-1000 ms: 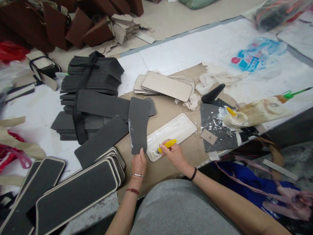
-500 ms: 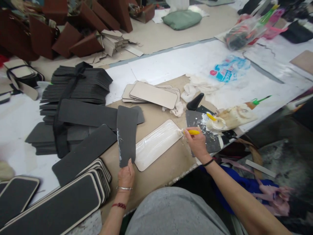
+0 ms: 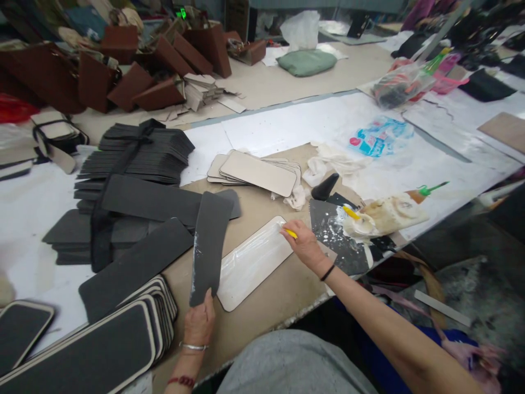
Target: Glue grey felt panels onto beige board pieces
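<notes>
A white rounded panel (image 3: pixel 252 268), glossy with wet-looking streaks, lies on the brown board (image 3: pixel 283 298). My right hand (image 3: pixel 305 246) is closed on a yellow-handled tool (image 3: pixel 291 233) over the panel's upper right end; the tool's tip is hidden. In my left hand (image 3: pixel 199 323), pinched at its lower end, is a dark grey strip (image 3: pixel 210 241) with white smears along its left edge. The strip lies just left of the white panel. Right of my right hand, a white-spattered dark sheet (image 3: pixel 334 232) carries a glue-coated container (image 3: pixel 394 215) with another yellow handle (image 3: pixel 351 213) at its mouth.
Tied dark strips (image 3: pixel 135 153) are stacked at the left, above bordered dark panels (image 3: pixel 102 339). Cream panels (image 3: pixel 258 171) lie behind the white one, near crumpled tissue (image 3: pixel 318 171) and a black tool (image 3: pixel 325 187). Brown bags (image 3: pixel 209 49) stand at the back.
My right hand has moved left with the yellow tool, from the panel's right end onto its upper part. My left hand and the grey strip appear slightly lower and further left as the view shifts.
</notes>
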A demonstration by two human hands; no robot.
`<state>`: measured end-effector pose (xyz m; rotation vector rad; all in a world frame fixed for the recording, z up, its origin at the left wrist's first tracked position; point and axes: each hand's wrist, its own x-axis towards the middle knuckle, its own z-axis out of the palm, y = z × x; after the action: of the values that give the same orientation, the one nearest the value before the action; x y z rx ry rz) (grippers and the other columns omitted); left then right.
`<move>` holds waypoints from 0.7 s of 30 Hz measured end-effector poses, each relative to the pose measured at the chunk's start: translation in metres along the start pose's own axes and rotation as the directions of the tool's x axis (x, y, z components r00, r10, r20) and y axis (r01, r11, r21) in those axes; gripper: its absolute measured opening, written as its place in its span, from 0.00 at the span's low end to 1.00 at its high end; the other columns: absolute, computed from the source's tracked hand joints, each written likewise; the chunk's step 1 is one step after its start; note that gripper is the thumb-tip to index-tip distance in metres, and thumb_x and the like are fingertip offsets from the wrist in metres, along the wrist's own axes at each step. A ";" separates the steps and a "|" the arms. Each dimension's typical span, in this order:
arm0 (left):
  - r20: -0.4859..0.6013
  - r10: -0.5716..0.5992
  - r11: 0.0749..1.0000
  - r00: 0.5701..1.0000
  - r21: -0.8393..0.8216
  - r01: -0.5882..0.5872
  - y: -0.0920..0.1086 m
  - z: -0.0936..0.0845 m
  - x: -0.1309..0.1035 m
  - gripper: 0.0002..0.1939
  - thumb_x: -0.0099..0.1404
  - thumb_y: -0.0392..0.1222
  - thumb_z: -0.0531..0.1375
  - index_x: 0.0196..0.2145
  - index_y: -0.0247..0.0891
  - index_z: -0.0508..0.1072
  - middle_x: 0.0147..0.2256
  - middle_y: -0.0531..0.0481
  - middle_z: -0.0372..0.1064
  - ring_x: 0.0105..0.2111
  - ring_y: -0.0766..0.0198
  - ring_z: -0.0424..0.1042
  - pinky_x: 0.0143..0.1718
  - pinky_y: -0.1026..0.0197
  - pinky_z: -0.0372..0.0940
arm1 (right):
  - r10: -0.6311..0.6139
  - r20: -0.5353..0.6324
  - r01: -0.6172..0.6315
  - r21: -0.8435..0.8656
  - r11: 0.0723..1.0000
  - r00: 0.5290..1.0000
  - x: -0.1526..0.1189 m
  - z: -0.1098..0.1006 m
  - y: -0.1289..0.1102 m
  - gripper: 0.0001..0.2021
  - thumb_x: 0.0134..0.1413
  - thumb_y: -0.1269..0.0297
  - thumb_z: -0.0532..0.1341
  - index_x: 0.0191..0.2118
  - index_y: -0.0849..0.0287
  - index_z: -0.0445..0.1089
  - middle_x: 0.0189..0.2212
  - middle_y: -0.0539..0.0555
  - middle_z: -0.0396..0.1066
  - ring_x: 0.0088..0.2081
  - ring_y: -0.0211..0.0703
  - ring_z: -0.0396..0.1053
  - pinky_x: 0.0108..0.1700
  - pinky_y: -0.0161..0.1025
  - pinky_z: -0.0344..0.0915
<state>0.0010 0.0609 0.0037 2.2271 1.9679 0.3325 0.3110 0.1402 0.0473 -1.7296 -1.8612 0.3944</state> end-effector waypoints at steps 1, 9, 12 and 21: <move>-0.003 -0.002 1.000 1.000 0.005 0.002 0.000 0.001 0.000 0.20 0.61 0.41 0.45 0.36 0.30 0.74 0.10 0.51 0.53 0.11 0.65 0.57 0.14 0.64 0.55 | -0.037 0.055 0.040 -0.058 0.997 0.998 0.004 0.005 0.001 0.07 0.57 0.64 0.54 0.35 0.58 0.68 0.35 0.56 0.67 0.40 0.42 0.64 0.42 0.37 0.61; -0.012 -0.011 1.000 1.000 -0.004 0.011 -0.008 0.014 -0.006 0.22 0.62 0.38 0.42 0.35 0.29 0.75 0.14 0.45 0.61 0.13 0.63 0.62 0.16 0.63 0.58 | -0.272 0.232 0.296 -0.075 0.952 0.934 -0.007 0.019 -0.031 0.07 0.57 0.64 0.53 0.34 0.57 0.66 0.34 0.54 0.66 0.38 0.40 0.63 0.39 0.34 0.61; -0.032 -0.033 0.999 0.999 -0.010 0.032 -0.008 0.016 -0.008 0.20 0.62 0.39 0.44 0.36 0.29 0.75 0.14 0.46 0.60 0.13 0.64 0.61 0.16 0.64 0.57 | -0.186 0.184 0.216 -0.159 0.963 0.965 -0.009 0.011 -0.024 0.07 0.58 0.65 0.53 0.33 0.58 0.66 0.33 0.56 0.66 0.38 0.42 0.63 0.39 0.36 0.61; -0.133 -0.023 1.000 0.991 -0.019 0.021 -0.007 0.026 -0.009 0.21 0.61 0.34 0.42 0.35 0.28 0.75 0.10 0.49 0.57 0.11 0.65 0.57 0.13 0.64 0.52 | -0.056 0.102 0.059 -0.031 0.998 0.993 -0.028 -0.011 -0.007 0.08 0.57 0.63 0.53 0.34 0.60 0.67 0.33 0.56 0.66 0.35 0.42 0.65 0.39 0.37 0.62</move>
<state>0.0005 0.0534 -0.0236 2.2239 2.0448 0.5058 0.3125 0.1104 0.0546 -1.7025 -1.9951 0.4372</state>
